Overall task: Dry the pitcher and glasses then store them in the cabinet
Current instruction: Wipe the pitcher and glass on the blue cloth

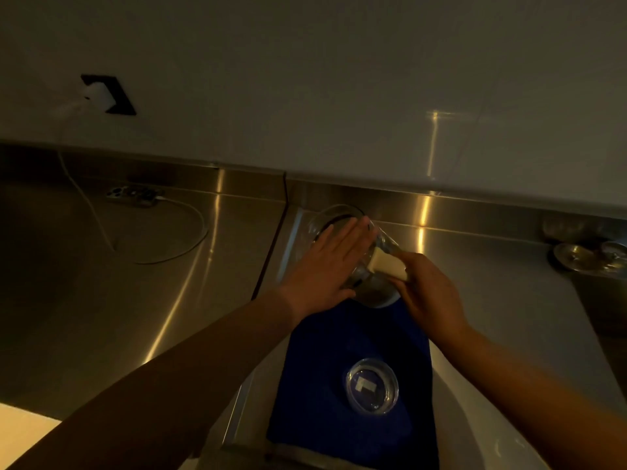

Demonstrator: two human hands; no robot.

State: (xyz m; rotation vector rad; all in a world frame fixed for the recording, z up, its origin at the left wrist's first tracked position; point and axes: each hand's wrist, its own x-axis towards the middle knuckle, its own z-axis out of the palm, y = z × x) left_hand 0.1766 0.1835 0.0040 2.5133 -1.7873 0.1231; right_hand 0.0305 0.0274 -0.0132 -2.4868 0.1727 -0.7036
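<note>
While the left hand (325, 266) lies flat on a tilted glass pitcher (359, 262), right hand (431, 293) gripping its pale handle (390, 264), blue towel (342, 347) beneath, steel bench (492, 300).

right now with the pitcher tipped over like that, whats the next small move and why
Probably lower the pitcher and pick up the blue towel. The right hand grips the pale handle, the left hand lies flat on the glass side, and neither holds a cloth. The towel lies spread beneath, with a glass standing on it, so wiping cannot begin yet.
</note>
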